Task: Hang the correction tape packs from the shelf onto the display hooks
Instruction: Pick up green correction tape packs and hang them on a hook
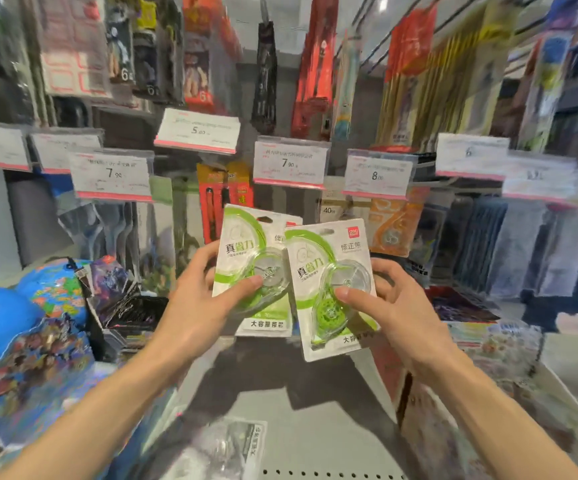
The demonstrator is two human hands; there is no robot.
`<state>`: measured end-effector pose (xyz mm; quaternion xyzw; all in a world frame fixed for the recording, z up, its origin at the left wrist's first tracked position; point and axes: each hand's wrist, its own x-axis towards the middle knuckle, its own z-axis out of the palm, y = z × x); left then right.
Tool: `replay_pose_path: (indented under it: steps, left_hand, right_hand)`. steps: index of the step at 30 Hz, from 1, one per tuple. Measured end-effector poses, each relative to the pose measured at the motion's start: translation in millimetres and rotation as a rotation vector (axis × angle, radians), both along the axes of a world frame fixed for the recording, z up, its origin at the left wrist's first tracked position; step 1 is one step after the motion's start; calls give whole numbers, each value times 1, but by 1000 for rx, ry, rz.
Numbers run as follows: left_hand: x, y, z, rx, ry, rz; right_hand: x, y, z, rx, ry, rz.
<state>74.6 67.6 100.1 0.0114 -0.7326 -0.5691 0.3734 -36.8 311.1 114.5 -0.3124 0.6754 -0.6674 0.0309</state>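
Motion blur smears the hanging goods and most price-tag print; the display hooks themselves cannot be made out. The left hand (194,303) grips a white-and-green carded correction tape pack (246,258) with a clear blister, fingers closed on it. The right hand (391,306) pinches a matching second pack (329,289), overlapping the first pack's right edge. Both are held above the grey metal shelf (315,427), where another blurred pack (232,441) lies. Blue globes (0,323) crowd the left.
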Motion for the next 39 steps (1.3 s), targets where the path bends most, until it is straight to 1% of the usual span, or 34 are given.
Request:
replay_pose_path:
  steps: [6, 10, 14, 17, 24, 30, 33, 39]
  left_hand:
    - [0, 37, 5, -9, 4, 89]
    - [3, 36, 10, -27, -33, 156]
    - [-3, 25, 17, -68, -24, 213]
    - [-9, 14, 23, -77, -21, 215]
    - [6, 1, 41, -109, 81, 179]
    - [23, -4, 55, -158, 147, 162]
    - [26, -5, 62, -163, 161, 157]
    - [25, -2, 71, -157, 195, 154]
  right_hand:
    - [-14, 38, 2, 33, 29, 27]
    - [-21, 46, 2, 28, 57, 28]
    - [-28, 46, 5, 32, 107, -11]
    - [-32, 41, 7, 47, 142, -41]
    - [-42, 24, 8, 75, 223, -114]
    - [-47, -6, 10, 92, 299, -82]
    - [-46, -25, 20, 64, 334, -63]
    - [-46, -52, 41, 47, 384, -101]
